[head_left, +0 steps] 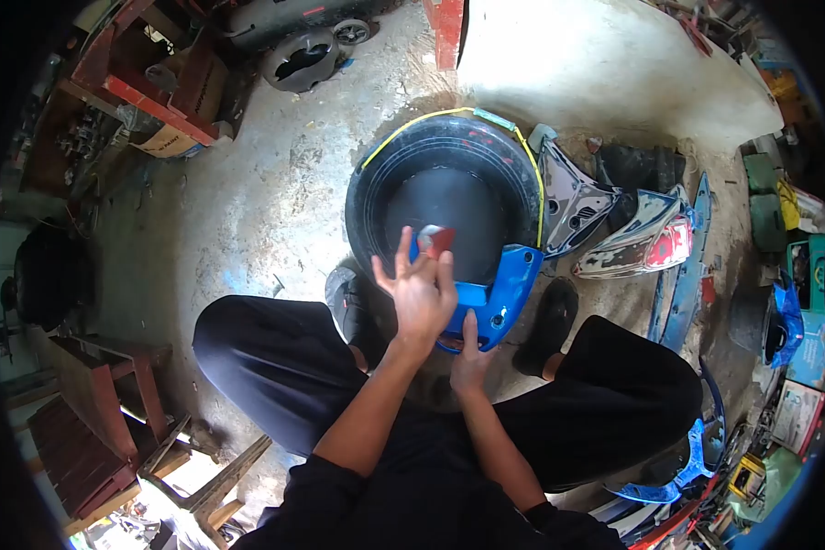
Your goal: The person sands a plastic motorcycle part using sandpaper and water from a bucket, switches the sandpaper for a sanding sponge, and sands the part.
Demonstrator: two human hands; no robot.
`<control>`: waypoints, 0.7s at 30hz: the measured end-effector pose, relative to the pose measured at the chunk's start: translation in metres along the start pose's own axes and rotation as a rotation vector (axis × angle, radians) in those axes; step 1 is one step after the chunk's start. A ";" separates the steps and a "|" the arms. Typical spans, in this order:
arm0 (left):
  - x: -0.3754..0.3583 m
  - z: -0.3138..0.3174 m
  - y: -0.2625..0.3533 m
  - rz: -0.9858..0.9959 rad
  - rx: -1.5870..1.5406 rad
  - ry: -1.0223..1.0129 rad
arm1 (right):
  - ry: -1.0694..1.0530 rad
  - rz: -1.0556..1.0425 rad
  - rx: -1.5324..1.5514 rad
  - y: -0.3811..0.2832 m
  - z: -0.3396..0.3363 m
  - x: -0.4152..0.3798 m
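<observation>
- The right hand [470, 359] is closed on the near edge of a blue plastic panel [497, 293], thumb lying up along its face, holding it steady above the lap.
- The left hand [419, 291] has its fingers spread and half open, pressing a small red-and-white piece [436, 238] against the far, upper part of the blue panel; the piece sits pinched at the fingertips, though how firmly cannot be told.
- The blue panel lies tilted, its far end overlapping the near rim of a black tub [449, 147] that stands on the ground just beyond the knees.
- A yellow strip [403, 128] runs round the far rim of the tub.
- The person sits with black trousers [266, 357] spread to either side and a black shoe [550, 316] planted just right of the panel.
- To the right of the tub, touching or close beside it, lie silvery scooter fairings with a red tail light [671, 246].
- More blue body parts [674, 472] rest near right, by the right knee.
- Wooden stools [92, 412] stand near left on the concrete floor [247, 202].
</observation>
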State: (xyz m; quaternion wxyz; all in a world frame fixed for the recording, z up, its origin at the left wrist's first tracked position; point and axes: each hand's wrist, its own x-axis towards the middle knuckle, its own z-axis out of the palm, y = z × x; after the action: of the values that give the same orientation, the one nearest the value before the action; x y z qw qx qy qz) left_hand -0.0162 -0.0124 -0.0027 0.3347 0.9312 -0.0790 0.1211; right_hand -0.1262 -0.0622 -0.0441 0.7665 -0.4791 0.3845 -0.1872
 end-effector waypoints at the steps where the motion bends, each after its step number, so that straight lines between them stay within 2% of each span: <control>1: 0.005 -0.003 -0.006 -0.029 0.038 0.033 | -0.002 0.004 0.009 -0.003 0.002 -0.001; 2: 0.010 -0.003 -0.011 -0.033 0.067 0.114 | -0.023 -0.004 -0.004 -0.006 0.002 0.000; 5: 0.013 0.007 -0.025 -0.110 0.198 -0.136 | -0.034 -0.016 -0.013 -0.004 0.000 -0.001; 6: 0.013 0.007 -0.015 -0.042 0.125 -0.015 | -0.031 -0.025 -0.004 -0.005 0.003 0.000; 7: 0.007 0.001 -0.009 0.076 0.085 -0.100 | -0.035 -0.028 -0.004 -0.007 0.005 0.001; 9: 0.008 -0.005 -0.002 0.101 0.109 -0.124 | -0.030 0.041 0.027 -0.010 0.003 -0.003; 11: 0.017 0.005 -0.024 -0.087 0.207 -0.060 | -0.010 -0.010 -0.003 -0.003 0.002 0.000; 12: 0.019 0.006 -0.024 -0.116 0.107 -0.036 | 0.008 -0.061 -0.034 -0.003 0.003 0.000; 15: 0.002 -0.003 -0.006 0.118 0.063 -0.131 | -0.021 -0.002 0.022 -0.007 0.004 -0.002; 17: 0.014 0.005 -0.022 -0.074 0.222 -0.091 | -0.048 -0.009 0.013 0.004 -0.002 0.003; 19: 0.018 0.006 -0.030 -0.191 0.195 -0.115 | -0.061 -0.024 -0.014 0.007 -0.008 0.003; 20: 0.009 0.010 -0.024 -0.037 0.142 -0.004 | -0.046 -0.020 -0.034 0.009 -0.010 0.003; 21: -0.001 0.003 -0.013 0.086 0.092 -0.085 | -0.038 -0.018 -0.046 0.009 -0.008 0.004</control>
State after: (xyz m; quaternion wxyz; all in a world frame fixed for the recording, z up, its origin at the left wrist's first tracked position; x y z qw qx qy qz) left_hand -0.0136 -0.0040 -0.0132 0.2822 0.9457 -0.1275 0.0991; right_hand -0.1307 -0.0654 -0.0558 0.7607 -0.5036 0.3698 -0.1760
